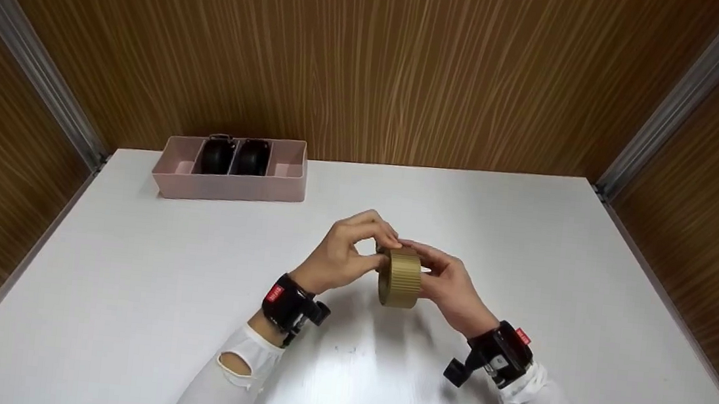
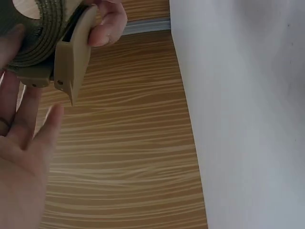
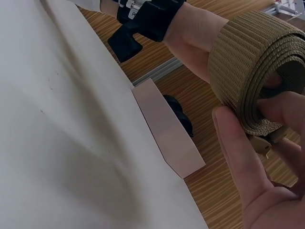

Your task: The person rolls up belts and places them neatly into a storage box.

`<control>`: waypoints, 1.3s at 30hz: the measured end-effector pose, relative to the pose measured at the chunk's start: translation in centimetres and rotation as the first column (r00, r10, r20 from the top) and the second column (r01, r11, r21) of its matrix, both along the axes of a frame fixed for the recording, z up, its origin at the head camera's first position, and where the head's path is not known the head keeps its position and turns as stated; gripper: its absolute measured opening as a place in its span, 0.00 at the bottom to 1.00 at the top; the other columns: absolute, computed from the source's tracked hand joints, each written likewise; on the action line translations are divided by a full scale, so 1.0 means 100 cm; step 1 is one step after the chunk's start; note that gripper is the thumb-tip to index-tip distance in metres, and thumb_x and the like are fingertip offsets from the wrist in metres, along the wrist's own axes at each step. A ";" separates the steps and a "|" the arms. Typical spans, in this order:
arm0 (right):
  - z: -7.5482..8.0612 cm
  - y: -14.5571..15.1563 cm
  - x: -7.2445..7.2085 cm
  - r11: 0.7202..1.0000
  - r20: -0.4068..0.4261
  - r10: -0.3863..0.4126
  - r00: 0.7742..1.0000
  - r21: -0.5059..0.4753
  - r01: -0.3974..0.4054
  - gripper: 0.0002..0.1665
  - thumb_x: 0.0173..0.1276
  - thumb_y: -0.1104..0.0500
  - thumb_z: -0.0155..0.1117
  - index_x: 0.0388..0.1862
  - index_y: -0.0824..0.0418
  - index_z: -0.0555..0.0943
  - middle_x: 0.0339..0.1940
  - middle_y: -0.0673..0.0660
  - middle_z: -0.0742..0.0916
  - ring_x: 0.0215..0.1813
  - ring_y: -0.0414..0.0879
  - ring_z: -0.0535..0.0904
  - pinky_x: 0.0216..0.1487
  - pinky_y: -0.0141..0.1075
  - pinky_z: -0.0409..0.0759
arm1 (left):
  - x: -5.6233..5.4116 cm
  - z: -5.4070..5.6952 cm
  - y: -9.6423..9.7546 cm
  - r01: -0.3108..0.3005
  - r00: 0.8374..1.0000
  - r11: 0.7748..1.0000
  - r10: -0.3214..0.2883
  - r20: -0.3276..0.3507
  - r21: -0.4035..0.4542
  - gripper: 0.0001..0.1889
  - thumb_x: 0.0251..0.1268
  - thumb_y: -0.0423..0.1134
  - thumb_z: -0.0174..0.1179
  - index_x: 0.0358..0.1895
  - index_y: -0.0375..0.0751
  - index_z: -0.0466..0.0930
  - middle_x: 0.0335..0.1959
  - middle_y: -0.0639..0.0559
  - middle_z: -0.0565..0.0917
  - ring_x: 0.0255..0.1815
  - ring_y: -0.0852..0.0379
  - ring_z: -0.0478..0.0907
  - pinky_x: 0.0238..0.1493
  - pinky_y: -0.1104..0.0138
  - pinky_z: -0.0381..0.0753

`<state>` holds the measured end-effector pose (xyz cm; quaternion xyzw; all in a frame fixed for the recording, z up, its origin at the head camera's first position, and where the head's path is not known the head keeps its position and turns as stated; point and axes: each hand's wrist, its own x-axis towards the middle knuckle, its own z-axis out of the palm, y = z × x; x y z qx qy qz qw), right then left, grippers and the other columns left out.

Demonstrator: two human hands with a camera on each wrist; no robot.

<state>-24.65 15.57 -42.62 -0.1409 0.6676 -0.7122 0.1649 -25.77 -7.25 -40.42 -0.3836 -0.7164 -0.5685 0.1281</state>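
Note:
A khaki webbing belt (image 1: 403, 279), wound into a coil with ribbed outer layers, is held up between both hands above the white table. My left hand (image 1: 345, 250) pinches it at its upper left, thumb and fingers near the buckle end. From the other side my right hand (image 1: 453, 290) grips the coil, and in the right wrist view its thumb (image 3: 283, 107) reaches into the roll's hollow centre. The tan buckle (image 2: 71, 62) hangs at the coil's edge in the left wrist view. Part of the left hand's grip is hidden behind the belt.
A pink divided box (image 1: 235, 188) stands at the back left against the wood-grain wall (image 1: 373, 65). Two black coiled items (image 1: 217, 156) sit in its middle compartments. Black wrist cameras are strapped to both wrists. Walls also rise at the left and right of the white table (image 1: 94, 282).

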 end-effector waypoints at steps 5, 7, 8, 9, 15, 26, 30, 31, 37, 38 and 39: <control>0.000 -0.009 -0.006 0.990 0.001 -0.142 0.990 0.027 0.142 0.30 0.70 0.68 0.70 0.70 0.67 0.77 0.55 0.61 0.85 0.50 0.49 0.86 0.47 0.43 0.88 | 0.006 0.010 -0.003 -0.203 0.979 0.959 0.201 -0.030 -0.199 0.13 0.68 0.24 0.66 0.51 0.41 0.85 0.51 0.50 0.82 0.54 0.56 0.80 0.57 0.59 0.80; 0.001 -0.014 -0.010 0.979 -0.015 -0.203 0.979 0.031 0.203 0.29 0.70 0.71 0.68 0.69 0.69 0.78 0.55 0.63 0.85 0.47 0.48 0.88 0.47 0.44 0.88 | 0.010 0.015 -0.003 -0.317 0.944 0.903 0.329 -0.006 -0.289 0.13 0.72 0.27 0.62 0.55 0.41 0.82 0.51 0.50 0.82 0.53 0.54 0.80 0.54 0.59 0.81; 0.002 -0.016 -0.012 0.973 -0.031 -0.228 0.973 0.033 0.229 0.28 0.69 0.72 0.67 0.69 0.70 0.78 0.54 0.64 0.85 0.45 0.49 0.89 0.47 0.44 0.88 | 0.013 0.018 -0.002 -0.362 0.920 0.870 0.391 0.021 -0.335 0.13 0.74 0.30 0.59 0.57 0.41 0.81 0.51 0.50 0.82 0.52 0.54 0.81 0.52 0.59 0.81; 0.002 -0.019 -0.015 0.967 -0.046 -0.248 0.968 0.038 0.250 0.28 0.69 0.73 0.66 0.68 0.70 0.78 0.54 0.66 0.86 0.44 0.48 0.89 0.46 0.43 0.88 | 0.015 0.020 -0.001 -0.393 0.895 0.840 0.443 0.054 -0.376 0.13 0.76 0.34 0.58 0.59 0.40 0.79 0.49 0.49 0.82 0.49 0.53 0.81 0.48 0.58 0.82; 0.000 -0.032 -0.023 0.946 -0.107 -0.296 0.949 0.101 0.307 0.28 0.67 0.76 0.64 0.67 0.71 0.79 0.56 0.70 0.84 0.41 0.47 0.89 0.43 0.39 0.88 | 0.021 0.027 0.014 -0.413 0.806 0.709 0.577 0.133 -0.572 0.29 0.75 0.58 0.55 0.65 0.38 0.71 0.43 0.44 0.86 0.38 0.49 0.83 0.36 0.54 0.81; -0.010 -0.044 -0.028 0.943 -0.123 -0.251 0.960 0.192 0.271 0.29 0.68 0.71 0.69 0.68 0.66 0.79 0.59 0.69 0.84 0.44 0.51 0.89 0.46 0.40 0.88 | 0.018 0.019 0.013 -0.476 0.835 0.693 0.549 -0.031 -0.542 0.20 0.65 0.39 0.71 0.60 0.44 0.84 0.36 0.39 0.87 0.35 0.44 0.84 0.34 0.52 0.82; -0.008 -0.046 -0.031 0.972 -0.086 -0.142 0.986 0.177 0.155 0.32 0.71 0.67 0.67 0.74 0.61 0.75 0.66 0.67 0.82 0.52 0.56 0.88 0.51 0.46 0.87 | 0.015 0.018 0.006 -0.507 0.816 0.698 0.578 -0.020 -0.506 0.15 0.64 0.35 0.69 0.55 0.45 0.89 0.36 0.41 0.86 0.36 0.46 0.83 0.35 0.54 0.81; -0.007 -0.047 -0.032 0.979 -0.069 -0.115 0.991 0.161 0.125 0.33 0.72 0.67 0.66 0.76 0.59 0.74 0.68 0.67 0.81 0.54 0.58 0.87 0.52 0.47 0.87 | 0.014 0.018 0.004 -0.516 0.812 0.700 0.584 -0.021 -0.494 0.15 0.65 0.34 0.69 0.55 0.45 0.89 0.36 0.41 0.86 0.36 0.47 0.83 0.34 0.55 0.81; -0.002 -0.043 -0.035 0.986 -0.089 -0.090 0.992 0.129 0.101 0.37 0.75 0.67 0.64 0.81 0.55 0.68 0.74 0.64 0.76 0.59 0.58 0.84 0.53 0.45 0.87 | -0.001 0.024 -0.016 -0.549 0.779 0.701 0.626 0.026 -0.456 0.18 0.65 0.35 0.68 0.59 0.44 0.88 0.37 0.41 0.86 0.35 0.50 0.81 0.35 0.57 0.81; -0.001 -0.041 -0.035 0.986 -0.100 -0.097 0.990 0.127 0.110 0.37 0.75 0.67 0.63 0.81 0.55 0.67 0.75 0.64 0.76 0.60 0.57 0.84 0.53 0.45 0.86 | -0.006 0.026 -0.021 -0.552 0.770 0.699 0.637 0.045 -0.455 0.19 0.65 0.36 0.68 0.59 0.44 0.87 0.37 0.41 0.87 0.35 0.50 0.82 0.36 0.57 0.82; 0.000 -0.038 -0.034 0.985 -0.109 -0.102 0.989 0.127 0.116 0.37 0.75 0.67 0.63 0.81 0.55 0.67 0.76 0.64 0.75 0.60 0.57 0.84 0.53 0.45 0.86 | -0.012 0.028 -0.027 -0.558 0.757 0.695 0.651 0.066 -0.454 0.19 0.65 0.36 0.68 0.60 0.44 0.87 0.39 0.41 0.87 0.36 0.49 0.82 0.37 0.58 0.82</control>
